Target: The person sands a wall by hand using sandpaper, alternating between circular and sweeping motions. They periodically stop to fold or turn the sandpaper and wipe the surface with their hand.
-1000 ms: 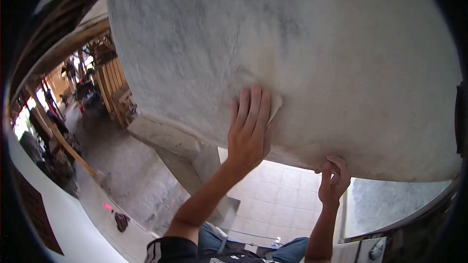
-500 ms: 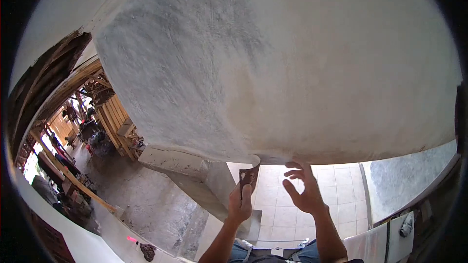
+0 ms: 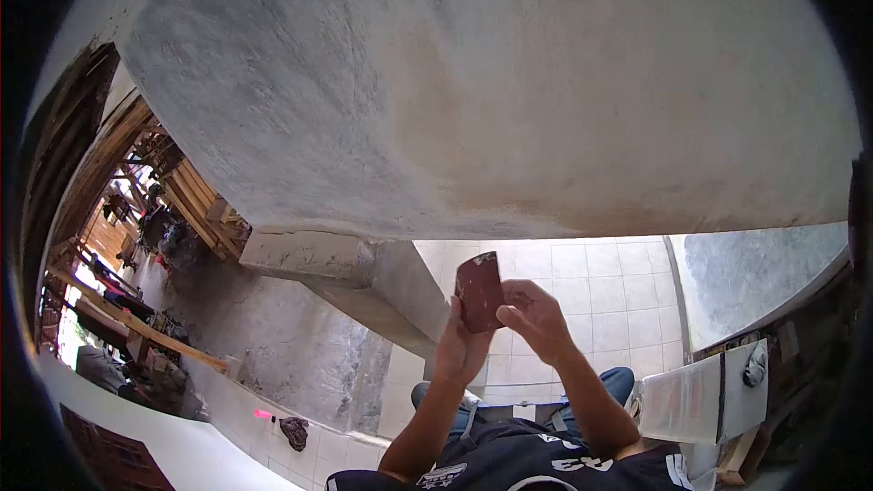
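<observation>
Reddish sheet [image 3: 480,295]: below the plastered surface [image 3: 509,127]
My left fingers [image 3: 456,311]: gripping the sheet
My right fingers [image 3: 524,288]: pinching its edge

Two hands: one left hand [image 3: 462,353] and one right hand [image 3: 536,320]. One reddish-brown sheet [image 3: 480,295], one dark shirt [image 3: 500,455], one large plastered surface [image 3: 564,109], one concrete beam [image 3: 314,264], one pink object [image 3: 263,415], one dark crumpled bundle [image 3: 294,434]; the cluttered background pieces cannot be counted.
</observation>
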{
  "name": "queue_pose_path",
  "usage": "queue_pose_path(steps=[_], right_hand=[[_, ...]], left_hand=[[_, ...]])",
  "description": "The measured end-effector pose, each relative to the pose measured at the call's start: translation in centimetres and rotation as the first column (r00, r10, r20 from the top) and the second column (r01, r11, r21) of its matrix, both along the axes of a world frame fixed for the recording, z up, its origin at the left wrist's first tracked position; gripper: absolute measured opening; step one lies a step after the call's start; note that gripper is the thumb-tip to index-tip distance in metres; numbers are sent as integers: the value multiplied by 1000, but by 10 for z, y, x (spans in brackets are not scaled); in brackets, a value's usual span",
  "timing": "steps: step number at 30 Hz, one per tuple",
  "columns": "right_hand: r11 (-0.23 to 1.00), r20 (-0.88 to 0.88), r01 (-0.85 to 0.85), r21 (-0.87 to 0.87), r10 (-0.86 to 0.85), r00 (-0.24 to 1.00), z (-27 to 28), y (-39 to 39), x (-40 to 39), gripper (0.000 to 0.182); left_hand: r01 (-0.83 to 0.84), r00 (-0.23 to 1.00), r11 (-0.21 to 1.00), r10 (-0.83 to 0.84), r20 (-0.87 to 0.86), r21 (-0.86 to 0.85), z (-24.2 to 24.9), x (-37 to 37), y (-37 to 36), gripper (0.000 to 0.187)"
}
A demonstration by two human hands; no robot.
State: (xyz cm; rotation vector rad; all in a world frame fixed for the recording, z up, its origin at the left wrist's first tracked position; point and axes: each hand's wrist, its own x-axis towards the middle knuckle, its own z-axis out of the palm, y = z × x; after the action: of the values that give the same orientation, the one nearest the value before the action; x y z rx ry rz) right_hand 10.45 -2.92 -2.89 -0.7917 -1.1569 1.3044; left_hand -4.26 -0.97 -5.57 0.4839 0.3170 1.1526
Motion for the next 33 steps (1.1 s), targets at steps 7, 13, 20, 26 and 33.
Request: queue_pose_path(steps=[7, 13, 20, 26, 33], right_hand=[[778, 372, 175, 604, -469, 801, 0, -12, -23, 56], [844, 516, 55, 534, -376, 769, 19, -13, -24, 52], [423, 470, -305, 853, -877, 101, 182, -7, -4, 50], [85, 37, -431, 898, -992, -119, 273, 80, -16, 46], [170, 77, -469, 867, -974, -211, 233, 74, 0, 43]], left_hand=[[321, 943, 944, -310, -125, 79, -58, 10, -29, 54], [358, 863, 934, -329, -383, 6, -50, 0, -31, 60], [256, 714, 951, -307, -629, -174, -69, -27, -12, 56], [-45, 603, 995, -46, -796, -92, -120, -75, 4, 44], [-188, -331, 883, 356, -874, 431, -324, -214, -21, 34]])
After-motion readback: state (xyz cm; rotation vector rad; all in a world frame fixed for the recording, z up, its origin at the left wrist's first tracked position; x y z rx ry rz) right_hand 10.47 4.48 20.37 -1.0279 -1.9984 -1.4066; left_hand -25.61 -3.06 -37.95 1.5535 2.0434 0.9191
